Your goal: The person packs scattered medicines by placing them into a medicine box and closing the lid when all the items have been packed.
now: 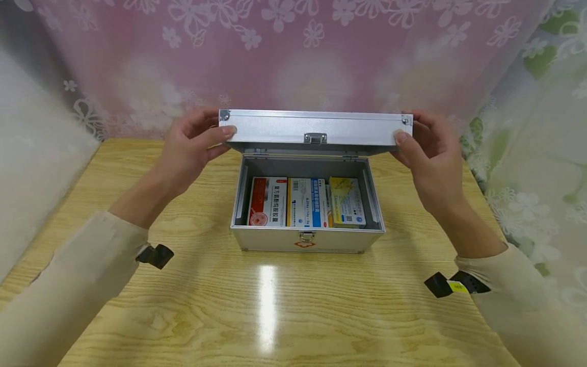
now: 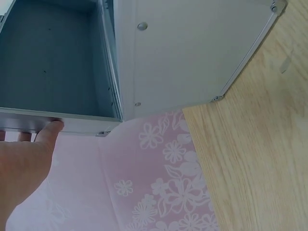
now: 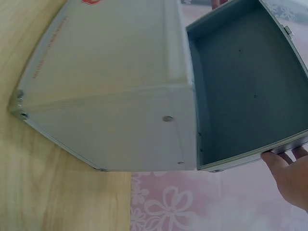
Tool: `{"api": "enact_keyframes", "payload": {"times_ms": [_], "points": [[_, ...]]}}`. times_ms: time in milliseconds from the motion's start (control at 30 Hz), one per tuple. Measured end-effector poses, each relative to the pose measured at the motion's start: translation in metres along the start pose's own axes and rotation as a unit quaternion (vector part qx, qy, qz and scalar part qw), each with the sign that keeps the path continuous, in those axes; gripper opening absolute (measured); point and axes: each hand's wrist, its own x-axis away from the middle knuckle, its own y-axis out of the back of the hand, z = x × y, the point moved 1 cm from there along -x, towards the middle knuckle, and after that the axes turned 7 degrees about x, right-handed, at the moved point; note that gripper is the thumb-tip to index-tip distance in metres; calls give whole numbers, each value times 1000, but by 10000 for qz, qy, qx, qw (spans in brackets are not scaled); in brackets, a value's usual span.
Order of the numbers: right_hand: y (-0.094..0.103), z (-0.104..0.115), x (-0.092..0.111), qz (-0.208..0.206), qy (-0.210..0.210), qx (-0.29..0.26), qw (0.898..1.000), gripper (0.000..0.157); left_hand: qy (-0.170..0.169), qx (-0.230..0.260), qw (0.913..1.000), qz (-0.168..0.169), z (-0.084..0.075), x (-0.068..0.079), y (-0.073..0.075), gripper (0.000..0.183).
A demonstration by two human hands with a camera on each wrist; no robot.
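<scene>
A silver metal first-aid box (image 1: 270,238) stands on the table with its hinged lid (image 1: 270,126) raised. My left hand (image 1: 185,148) grips the lid's left front corner, thumb on the front face. At the opposite corner, my right hand (image 1: 435,158) holds the lid the same way. Inside the box lie a red-and-white medicine box (image 1: 270,201), a white-and-blue one (image 1: 306,203) and a yellow-and-white one (image 1: 347,204). A metal latch (image 1: 315,138) sits mid-front on the lid, above a catch (image 1: 306,236) on the body. Both wrist views show the lid's grey inside.
The box rests on a light wood-grain table (image 1: 192,306). Behind it hangs a pink flowered curtain (image 1: 293,66), and a white-green flowered cloth (image 1: 541,168) hangs along the right edge. Black straps (image 1: 156,256) are worn at both sleeves.
</scene>
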Motion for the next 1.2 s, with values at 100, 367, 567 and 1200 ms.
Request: {"api": "enact_keyframes", "payload": {"times_ms": [100,367,567,1200], "points": [[0,-1,7,39,308,5,9995,39,-167,-241,9995,67,1,6,-3,30],[-5,2,28,102,1179,449,9920,38,-389,-917,9945,336,3,20,-5,35],[-7,-4,45,-3,1424,261,9895,38,-392,-829,9938,628,9,31,-4,35],[3,-26,80,501,1246,-102,9909,32,-527,-1146,9872,980,32,61,1,37]]}}
